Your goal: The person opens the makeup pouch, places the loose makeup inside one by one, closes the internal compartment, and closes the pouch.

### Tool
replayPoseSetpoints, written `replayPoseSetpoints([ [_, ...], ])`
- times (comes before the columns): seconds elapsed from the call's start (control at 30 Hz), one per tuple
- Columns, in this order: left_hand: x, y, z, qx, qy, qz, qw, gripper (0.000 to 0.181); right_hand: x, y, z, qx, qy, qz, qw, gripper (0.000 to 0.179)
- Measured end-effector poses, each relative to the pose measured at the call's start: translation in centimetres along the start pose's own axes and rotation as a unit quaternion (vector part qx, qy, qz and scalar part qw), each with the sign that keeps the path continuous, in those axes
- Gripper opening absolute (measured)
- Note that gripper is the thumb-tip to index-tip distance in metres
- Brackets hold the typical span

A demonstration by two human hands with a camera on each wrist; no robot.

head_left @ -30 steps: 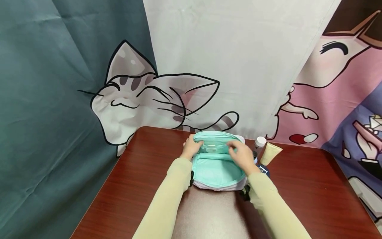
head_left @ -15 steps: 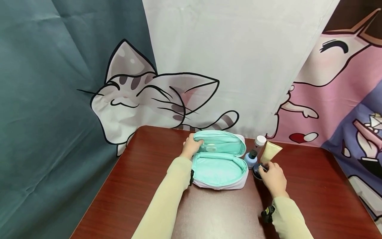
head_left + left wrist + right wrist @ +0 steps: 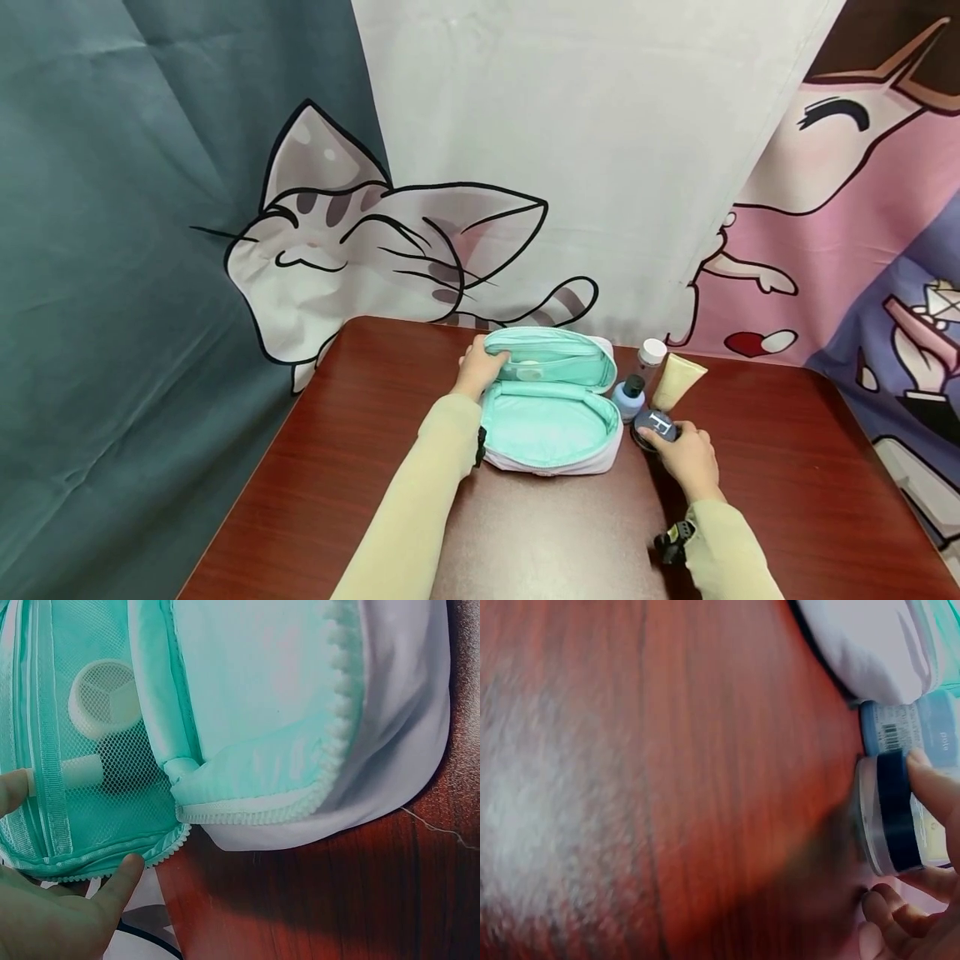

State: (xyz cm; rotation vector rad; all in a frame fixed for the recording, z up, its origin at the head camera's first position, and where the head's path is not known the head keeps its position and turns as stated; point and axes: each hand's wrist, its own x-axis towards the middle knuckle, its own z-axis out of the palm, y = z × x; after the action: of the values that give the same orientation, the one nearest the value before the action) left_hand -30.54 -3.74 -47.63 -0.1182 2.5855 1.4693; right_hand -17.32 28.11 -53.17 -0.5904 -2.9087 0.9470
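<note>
A pouch (image 3: 551,429) with a turquoise lining and pale outer fabric lies unzipped on the table. My left hand (image 3: 480,371) holds the left edge of its raised lid, the thumb on the inner side. Through the lid's mesh pocket (image 3: 45,712) I make out a round white object (image 3: 105,697) and a partly dark, partly white piece. Right of the pouch, my right hand (image 3: 690,458) grips a low round jar (image 3: 894,814) between thumb and fingers. The jar's dark blue lid bears a white letter F. It stands on or just above the table; which, I cannot tell.
A blue bottle with a black cap (image 3: 629,398) stands between pouch and jar. Behind are a clear bottle with a white cap (image 3: 652,352) and a cream tube (image 3: 677,382). The brown table (image 3: 360,433) ends at a printed cloth backdrop (image 3: 600,167).
My right hand has left the pouch's lid, moved right and down to the jar, and now grips it by its sides. The left hand keeps its place on the lid.
</note>
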Motion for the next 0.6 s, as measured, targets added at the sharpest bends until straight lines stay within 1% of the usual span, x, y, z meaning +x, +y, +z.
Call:
replayPoseSetpoints([
  [0.07, 0.0, 0.0, 0.0, -0.001, 0.001, -0.001, 1.0000, 0.051, 0.0, -0.1, 0.0, 0.022, 0.001, 0.013, 0.9997, 0.081],
  [0.17, 0.0, -0.1, 0.1, 0.001, 0.002, -0.001, 1.0000, 0.051, 0.0, -0.5, -0.2, 0.062, 0.009, 0.030, 0.9976, 0.070],
  [0.27, 0.0, -0.2, 0.2, 0.005, 0.001, -0.002, 1.0000, 0.052, -0.2, -1.1, -0.7, 0.091, 0.031, 0.041, 0.9945, 0.056],
  [0.37, -0.1, -0.2, 0.2, 0.006, 0.001, -0.002, 1.0000, 0.052, -0.5, -2.0, -1.6, 0.101, 0.059, 0.042, 0.9922, 0.046],
  [0.43, -0.1, -0.1, 0.1, 0.005, 0.002, -0.001, 1.0000, 0.052, -0.7, -3.1, -2.5, 0.103, 0.084, 0.035, 0.9904, 0.043],
  [0.5, -0.1, -0.1, 0.1, 0.002, 0.002, 0.001, 1.0000, 0.052, -0.8, -4.5, -3.4, 0.115, 0.117, 0.022, 0.9862, 0.041],
  [0.6, 0.0, -0.1, 0.1, 0.001, 0.002, 0.002, 1.0000, 0.052, -0.7, -6.9, -4.6, 0.140, 0.167, -0.028, 0.9756, 0.039],
])
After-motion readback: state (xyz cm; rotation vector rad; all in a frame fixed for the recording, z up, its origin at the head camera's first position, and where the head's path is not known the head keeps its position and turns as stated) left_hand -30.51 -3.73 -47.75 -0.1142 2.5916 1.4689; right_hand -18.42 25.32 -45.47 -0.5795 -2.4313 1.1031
